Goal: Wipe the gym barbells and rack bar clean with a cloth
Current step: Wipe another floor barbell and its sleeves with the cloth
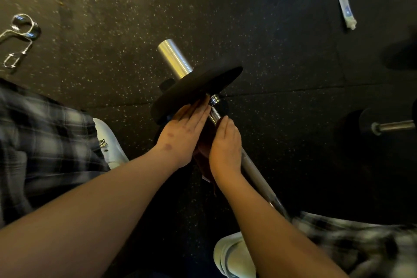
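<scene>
A steel barbell (174, 57) lies slanted across the dark floor, with a black weight plate (198, 88) on its shiny sleeve. Its shaft (255, 169) runs down to the right between my knees. A dark brown cloth (206, 142) is wrapped over the shaft just below the plate. My left hand (182, 133) lies flat with straight fingers against the cloth's left side, fingertips near the plate. My right hand (225, 142) cups the cloth and shaft from the right. Most of the cloth is hidden between my hands.
A metal spring collar (21, 31) lies on the floor at far left. A small white tube (347, 11) lies at upper right. Another barbell end (390, 126) with a dark plate sits at right. My white shoes (112, 142) and plaid trouser legs flank the bar.
</scene>
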